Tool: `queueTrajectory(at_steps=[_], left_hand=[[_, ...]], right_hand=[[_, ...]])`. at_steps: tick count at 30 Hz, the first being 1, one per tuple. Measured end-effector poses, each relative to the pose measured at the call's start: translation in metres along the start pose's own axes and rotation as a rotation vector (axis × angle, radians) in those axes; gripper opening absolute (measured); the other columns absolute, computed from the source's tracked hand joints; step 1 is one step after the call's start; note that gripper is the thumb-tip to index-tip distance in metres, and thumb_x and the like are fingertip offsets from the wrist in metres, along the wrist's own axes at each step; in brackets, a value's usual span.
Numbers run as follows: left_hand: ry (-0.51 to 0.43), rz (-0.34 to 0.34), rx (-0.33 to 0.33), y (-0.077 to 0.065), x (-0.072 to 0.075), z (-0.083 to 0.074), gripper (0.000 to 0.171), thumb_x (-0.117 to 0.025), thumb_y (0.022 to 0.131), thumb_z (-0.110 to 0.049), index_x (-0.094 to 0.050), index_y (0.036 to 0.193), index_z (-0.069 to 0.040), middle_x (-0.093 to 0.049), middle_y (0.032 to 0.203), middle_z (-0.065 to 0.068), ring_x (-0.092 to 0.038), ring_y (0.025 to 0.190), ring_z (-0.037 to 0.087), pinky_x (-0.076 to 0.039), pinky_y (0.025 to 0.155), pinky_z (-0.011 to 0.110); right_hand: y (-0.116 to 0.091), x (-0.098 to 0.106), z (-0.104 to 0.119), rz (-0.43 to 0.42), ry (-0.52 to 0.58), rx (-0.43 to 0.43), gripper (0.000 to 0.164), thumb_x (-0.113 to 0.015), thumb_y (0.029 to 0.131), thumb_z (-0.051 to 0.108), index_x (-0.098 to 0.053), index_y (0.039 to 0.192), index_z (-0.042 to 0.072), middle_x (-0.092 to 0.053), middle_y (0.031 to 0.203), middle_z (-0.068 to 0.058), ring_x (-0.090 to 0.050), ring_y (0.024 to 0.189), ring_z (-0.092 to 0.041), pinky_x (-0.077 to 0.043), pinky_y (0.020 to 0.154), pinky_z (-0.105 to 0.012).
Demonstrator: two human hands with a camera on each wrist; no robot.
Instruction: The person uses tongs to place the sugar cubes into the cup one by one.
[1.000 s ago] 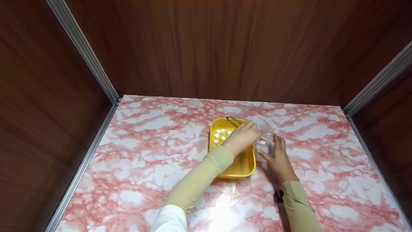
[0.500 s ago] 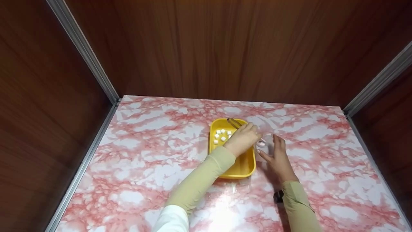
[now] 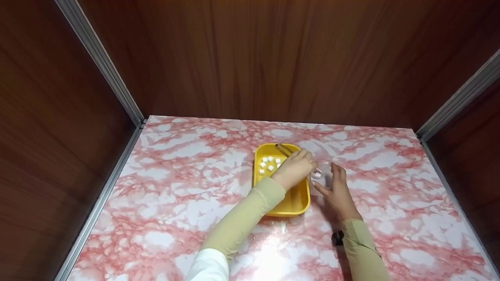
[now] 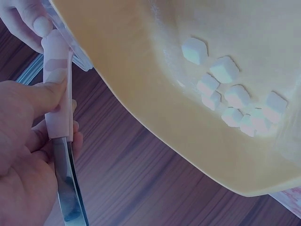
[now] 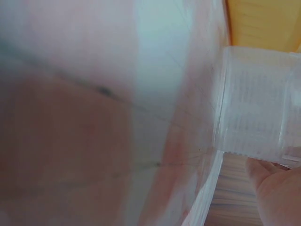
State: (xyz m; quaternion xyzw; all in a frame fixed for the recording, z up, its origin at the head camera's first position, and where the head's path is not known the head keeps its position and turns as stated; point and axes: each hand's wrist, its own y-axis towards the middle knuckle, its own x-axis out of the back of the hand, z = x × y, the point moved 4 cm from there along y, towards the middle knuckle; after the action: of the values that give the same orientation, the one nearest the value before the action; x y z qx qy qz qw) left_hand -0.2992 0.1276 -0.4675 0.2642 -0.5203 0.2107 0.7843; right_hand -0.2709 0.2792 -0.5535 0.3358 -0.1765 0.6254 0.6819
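- Yellow tray [image 3: 293,205], left of centre on the marbled tabletop [image 3: 187,183]; position unchanged from one second ago.
- Right hand [image 3: 339,191]: thumb and fingers spread wide around the container, unmoved.
- Left hand [image 3: 295,169]: thumb and fingers pinching the tongs above the tray's right side.
- Clear container [image 5: 254,103], just right of the tray; fine wall markings unreadable.
- Tongs [image 4: 60,125], pink and metal: metal end slightly lower in view than a second ago; pink end at the container, inside or above cannot be told.
- White cubes [image 4: 236,96], loose inside the tray, unchanged.
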Motion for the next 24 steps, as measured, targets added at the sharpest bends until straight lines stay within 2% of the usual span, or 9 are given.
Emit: queueTrajectory(at_steps=[9, 24], left_hand=[[-0.036, 0.005, 0.012, 0.0005, -0.0005, -0.0001, 0.032, -0.054, 0.094, -0.012, -0.062, 0.122, -0.025, -0.057, 0.117, 0.001, -0.045, 0.112, 0.018, -0.039, 0.098, 0.031], [-0.026, 0.004, 0.009, 0.0014, -0.0003, -0.0013, 0.036, -0.053, 0.094, -0.010, -0.060, 0.126, -0.025, -0.056, 0.118, 0.002, -0.045, 0.112, 0.019, -0.038, 0.100, 0.033]], right_hand=[[-0.0004, 0.0007, 0.0007, -0.008, -0.004, 0.023, 0.091, -0.073, 0.084, 0.032, -0.019, 0.147, -0.004, -0.019, 0.144, -0.024, -0.028, 0.132, -0.042, -0.027, 0.104, -0.057], [-0.0008, 0.0015, 0.0015, -0.003, 0.004, 0.019, 0.090, -0.072, 0.085, 0.031, -0.017, 0.148, -0.002, -0.019, 0.144, -0.024, -0.028, 0.132, -0.042, -0.026, 0.105, -0.056]])
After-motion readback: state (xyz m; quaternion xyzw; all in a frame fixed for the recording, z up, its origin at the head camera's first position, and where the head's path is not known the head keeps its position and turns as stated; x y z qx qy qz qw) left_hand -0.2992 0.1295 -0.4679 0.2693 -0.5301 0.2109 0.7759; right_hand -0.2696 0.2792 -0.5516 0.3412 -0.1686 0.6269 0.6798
